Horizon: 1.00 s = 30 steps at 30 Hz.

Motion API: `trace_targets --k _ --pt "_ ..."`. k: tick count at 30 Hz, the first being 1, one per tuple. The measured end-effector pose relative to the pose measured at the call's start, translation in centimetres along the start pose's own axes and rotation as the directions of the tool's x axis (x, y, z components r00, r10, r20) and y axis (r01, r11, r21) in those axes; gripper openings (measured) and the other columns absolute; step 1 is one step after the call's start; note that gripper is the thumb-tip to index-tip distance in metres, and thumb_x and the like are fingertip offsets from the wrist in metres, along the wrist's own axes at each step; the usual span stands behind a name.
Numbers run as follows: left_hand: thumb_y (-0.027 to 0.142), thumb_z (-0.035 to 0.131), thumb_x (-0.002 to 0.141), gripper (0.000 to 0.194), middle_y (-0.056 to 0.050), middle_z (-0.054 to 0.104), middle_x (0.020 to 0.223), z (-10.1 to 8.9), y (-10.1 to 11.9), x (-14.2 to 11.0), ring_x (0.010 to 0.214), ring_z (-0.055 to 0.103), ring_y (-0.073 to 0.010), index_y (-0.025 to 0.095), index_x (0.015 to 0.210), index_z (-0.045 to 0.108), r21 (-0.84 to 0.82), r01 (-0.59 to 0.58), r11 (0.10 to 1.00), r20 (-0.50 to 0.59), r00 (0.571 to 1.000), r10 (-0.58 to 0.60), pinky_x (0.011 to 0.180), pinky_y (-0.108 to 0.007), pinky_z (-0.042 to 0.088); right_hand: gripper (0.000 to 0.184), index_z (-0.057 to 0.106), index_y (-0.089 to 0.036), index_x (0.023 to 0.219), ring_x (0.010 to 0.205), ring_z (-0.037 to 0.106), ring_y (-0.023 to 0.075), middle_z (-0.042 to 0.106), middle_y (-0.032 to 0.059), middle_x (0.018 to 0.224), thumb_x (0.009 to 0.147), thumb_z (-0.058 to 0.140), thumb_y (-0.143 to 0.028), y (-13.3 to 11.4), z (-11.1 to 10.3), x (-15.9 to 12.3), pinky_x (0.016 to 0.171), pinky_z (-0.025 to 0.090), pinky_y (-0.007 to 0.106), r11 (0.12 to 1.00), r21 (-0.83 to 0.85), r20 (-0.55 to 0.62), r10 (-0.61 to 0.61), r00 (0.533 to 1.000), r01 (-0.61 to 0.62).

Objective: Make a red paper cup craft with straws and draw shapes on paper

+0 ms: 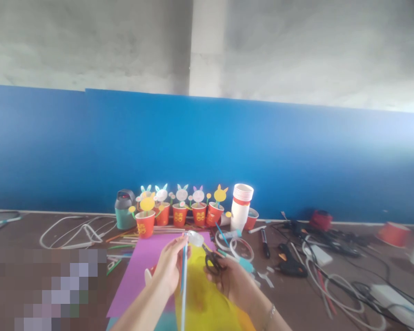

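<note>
My left hand (172,262) is closed around a few thin straws or sticks (184,280), white, blue and red, held upright over the paper. At its fingertips sits a whitish, see-through piece (195,238), possibly tape; its kind is blurred. My right hand (229,278) grips a pair of scissors (213,264) by the black handles, the blades pointing up and left towards that see-through piece. Below lie yellow paper (202,294) and purple paper (134,276). Partly hidden behind my left forearm is a red and white paper cup (149,276).
Several red cups (180,216) with paper animal figures stand at the back. Right of them rise stacked white cups (240,214). Coloured sticks (124,241) lie left; a glue gun (291,262), a marker (265,243) and tangled cables (345,294) lie right. A blue partition (207,147) closes off the back.
</note>
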State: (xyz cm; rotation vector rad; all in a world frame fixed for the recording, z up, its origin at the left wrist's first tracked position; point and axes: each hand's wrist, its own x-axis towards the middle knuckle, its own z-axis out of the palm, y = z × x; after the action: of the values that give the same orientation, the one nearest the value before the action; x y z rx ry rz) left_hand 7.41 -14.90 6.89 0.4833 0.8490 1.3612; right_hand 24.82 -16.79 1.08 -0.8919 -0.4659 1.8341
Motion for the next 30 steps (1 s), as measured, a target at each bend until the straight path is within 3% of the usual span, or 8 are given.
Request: trace_targets --k 4,11,14,18,20,24,27,30 --pt "0.004 0.065 0.079 0.009 -0.003 0.064 0.067 -0.1 0.0 0.0 0.057 0.062 -0.0085 0.009 0.072 0.066 0.002 0.016 1.000 0.010 1.000 -0.016 0.056 -0.016 0.053 0.028 0.059 -0.021 0.100 0.061 0.067 0.0125 0.070 0.0001 0.075 0.073 0.062 -0.013 0.5 -0.4 0.1 0.051 0.048 0.019 0.995 0.065 -0.041 -0.077 0.996 0.080" --pt "0.004 0.062 0.081 0.011 -0.001 0.062 0.063 0.1 0.0 0.2 0.055 0.060 -0.0079 0.010 0.073 0.065 -0.006 0.022 1.000 -0.039 0.999 -0.022 0.051 -0.015 0.050 0.036 0.060 -0.021 0.113 0.058 0.064 0.0131 0.067 0.0011 0.072 0.077 0.063 -0.020 0.0 0.1 -0.5 0.046 0.046 0.019 0.999 -0.021 -0.066 0.039 0.997 -0.041" --pt "0.003 0.063 0.078 0.012 0.000 0.060 0.060 0.0 0.0 0.5 0.052 0.057 -0.0070 0.012 0.069 0.063 0.004 0.006 1.000 -0.042 0.999 -0.006 0.048 -0.014 0.047 0.037 0.058 -0.021 0.112 0.058 0.065 0.0140 0.067 0.0021 0.073 0.075 0.061 -0.018 -0.6 0.7 -0.9 0.044 0.044 0.017 0.999 0.032 -0.037 0.021 0.999 -0.020" --pt "0.008 0.067 0.075 0.009 0.001 0.063 0.067 -0.4 0.1 0.9 0.062 0.061 -0.0075 0.014 0.070 0.063 0.036 -0.033 0.999 -0.011 0.999 0.033 0.061 -0.014 0.049 0.026 0.058 -0.022 0.103 0.055 0.063 0.0137 0.063 -0.0001 0.065 0.077 0.059 -0.026 -1.2 1.1 -1.0 0.043 0.041 0.016 0.994 0.102 -0.015 0.038 0.999 -0.037" --pt "0.012 0.071 0.071 0.009 0.002 0.063 0.066 -0.5 0.3 0.9 0.062 0.060 -0.0079 0.015 0.069 0.063 0.081 -0.042 0.996 0.006 0.999 0.041 0.059 -0.015 0.048 0.024 0.058 -0.023 0.103 0.052 0.061 0.0120 0.064 0.0001 0.066 0.080 0.057 -0.026 -1.3 1.0 -1.0 0.042 0.039 0.015 0.993 0.108 -0.001 0.048 0.999 -0.047" --pt "0.024 0.081 0.060 0.021 0.003 0.061 0.061 -0.7 1.3 0.6 0.052 0.054 -0.0086 0.015 0.070 0.065 0.224 -0.034 0.974 0.075 0.997 0.018 0.050 -0.018 0.042 0.037 0.057 -0.020 0.115 0.055 0.062 0.0133 0.065 0.0022 0.068 0.079 0.055 -0.025 -1.9 0.5 -1.1 0.045 0.042 0.017 0.993 0.106 0.062 0.048 0.997 -0.054" --pt "0.034 0.078 0.061 0.026 0.002 0.060 0.061 -0.8 2.2 0.4 0.052 0.052 -0.0101 0.015 0.072 0.066 0.494 -0.145 0.858 0.175 0.982 0.066 0.051 -0.020 0.040 0.042 0.057 -0.016 0.119 0.062 0.064 0.0148 0.065 0.0020 0.067 0.077 0.057 -0.024 -2.4 -0.1 -1.0 0.052 0.047 0.020 0.995 0.104 0.046 -0.019 0.999 0.014" --pt "0.038 0.068 0.068 0.024 0.000 0.063 0.063 -1.1 2.8 0.5 0.057 0.056 -0.0140 0.015 0.076 0.067 0.776 -0.279 0.566 0.263 0.958 0.113 0.053 -0.023 0.038 0.039 0.060 -0.015 0.116 0.069 0.066 0.0140 0.068 0.0046 0.079 0.077 0.058 -0.020 -2.8 -0.7 -0.7 0.057 0.049 0.020 0.994 0.094 0.063 -0.055 0.996 0.049"
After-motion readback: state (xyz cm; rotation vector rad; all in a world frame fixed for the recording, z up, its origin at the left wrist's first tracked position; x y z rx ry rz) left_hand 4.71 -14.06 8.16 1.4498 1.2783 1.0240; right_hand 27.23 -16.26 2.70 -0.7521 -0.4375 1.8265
